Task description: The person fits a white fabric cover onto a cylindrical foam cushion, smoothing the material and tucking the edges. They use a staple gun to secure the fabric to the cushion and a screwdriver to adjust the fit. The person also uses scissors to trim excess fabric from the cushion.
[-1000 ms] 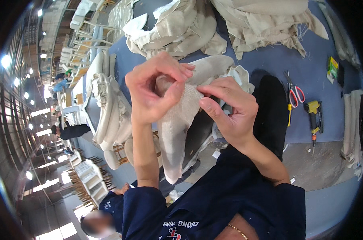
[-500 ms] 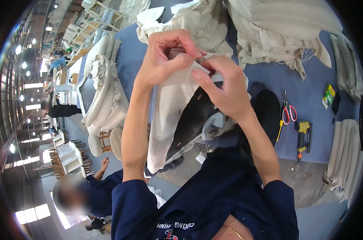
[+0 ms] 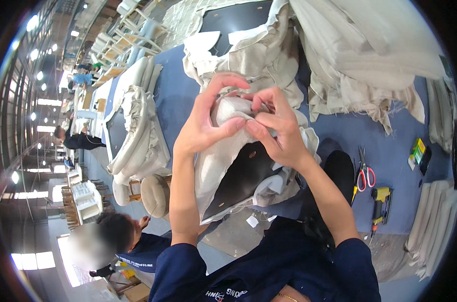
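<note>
Pinching the beige fabric cover [image 3: 223,151] at its top corner, both hands work close together above the blue table [image 3: 389,151], and the job seems best done by keeping the cloth taut over the padded piece while the fingers tuck or smooth the fold, without letting the black underside [image 3: 241,176] slip out of line. The left hand [image 3: 208,126] curls around the corner from the left, thumb pressed flat on the front of the fabric and the fingers arched over the top, so its grip is clamped on the cover. The right hand [image 3: 278,131] meets it from the right, thumb tip touching the left thumb and fingers bent down onto the same fold, also closed on the cloth; something thin may sit between those fingers, but it is too small to tell. Both forearms rise from the lower edge, in dark blue sleeves, elbows low and wrists cocked inward. The piece hangs from the hands, tilted, just over the table edge. Red-handled scissors [image 3: 365,173] and a yellow power tool [image 3: 380,204] lie to the right, well apart from the hands, and heaps of similar fabric [image 3: 359,55] lie beyond.
</note>
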Demonstrator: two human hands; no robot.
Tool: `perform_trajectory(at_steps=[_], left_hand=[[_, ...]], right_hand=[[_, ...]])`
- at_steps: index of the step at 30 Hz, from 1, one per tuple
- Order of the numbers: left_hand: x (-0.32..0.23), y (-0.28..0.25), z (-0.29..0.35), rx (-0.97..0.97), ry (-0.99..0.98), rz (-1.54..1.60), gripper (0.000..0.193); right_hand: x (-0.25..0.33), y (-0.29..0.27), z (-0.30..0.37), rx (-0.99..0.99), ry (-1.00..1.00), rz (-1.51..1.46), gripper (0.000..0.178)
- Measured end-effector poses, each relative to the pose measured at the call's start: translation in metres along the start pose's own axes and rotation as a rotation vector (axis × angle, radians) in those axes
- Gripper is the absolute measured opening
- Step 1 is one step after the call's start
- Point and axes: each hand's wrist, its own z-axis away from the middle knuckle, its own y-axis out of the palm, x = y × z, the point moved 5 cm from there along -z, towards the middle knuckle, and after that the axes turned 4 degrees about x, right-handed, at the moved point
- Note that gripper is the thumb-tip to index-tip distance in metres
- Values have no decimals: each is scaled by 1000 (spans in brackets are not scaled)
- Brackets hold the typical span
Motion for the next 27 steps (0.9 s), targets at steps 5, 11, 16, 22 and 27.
perform_trajectory(at_steps=[5,11,16,22,27], left_hand=[[1,-3,12,147,-120,73,52],[-10,11,0,134,-13,59,47],[-14,15,8,128,15,58,51],[-23,31,0,142,40,-29,51],[-35,35,12,81,23,-47,42]], right_hand=[[7,11,4,14,-1,117,27],[1,-7,15,-116,24,177,42],[12,-14,11,78,107,147,47],[16,-29,25,-14,75,180,38],[25,-25,37,-123,31,279,44]])
